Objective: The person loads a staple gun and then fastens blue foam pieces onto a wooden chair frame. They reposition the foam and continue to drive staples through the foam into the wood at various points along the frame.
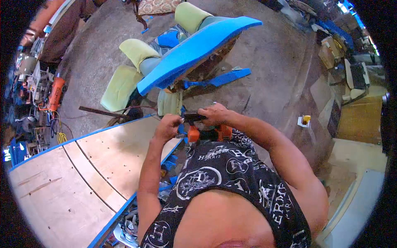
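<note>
In front of my waist, my right hand (215,113) curls over the dark top of an orange-and-black tool (193,134), whose exact kind I cannot make out. My left hand (168,127) is closed at the tool's left end, fingertips pressed together; whatever they pinch is too small to tell. Beyond my hands stands a seat frame with a long curved blue foam piece (202,51) on top. Yellowish foam pads (122,87) hang off its far side. A narrow blue foam strip (229,77) lies beneath it.
At my left stands a plywood-topped table (99,157) with blue edging. An orange tank (56,93) and yellow cord (61,137) are at the far left. A small yellow item on white (305,120) lies on the concrete floor to the right, near boards (359,120).
</note>
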Demonstrator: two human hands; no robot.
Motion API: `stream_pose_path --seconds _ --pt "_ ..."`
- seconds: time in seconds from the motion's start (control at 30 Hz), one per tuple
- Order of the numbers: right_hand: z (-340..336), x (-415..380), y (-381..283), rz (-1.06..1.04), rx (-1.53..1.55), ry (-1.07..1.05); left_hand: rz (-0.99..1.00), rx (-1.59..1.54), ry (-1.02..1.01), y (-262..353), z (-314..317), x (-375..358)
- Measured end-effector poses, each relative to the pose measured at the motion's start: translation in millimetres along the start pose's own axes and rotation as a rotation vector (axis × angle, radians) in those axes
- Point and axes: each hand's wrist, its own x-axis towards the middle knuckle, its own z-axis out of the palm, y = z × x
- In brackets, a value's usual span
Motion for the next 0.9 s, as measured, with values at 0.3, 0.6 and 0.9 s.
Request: stream_pose_path --seconds 0.3,0.6,0.9 --pt "0 -11 -2 0.086 0.016 -0.032 -0.528 -0.979 0.517 -26 13 10" --pt "-4 -15 -4 -0.009 0.048 0.050 -0.495 -0.584 0.064 -9 37 3" --pt "-9 -12 -9 -0.012 0.043 0.069 -0.481 -0.643 0.045 -19 37 -6"
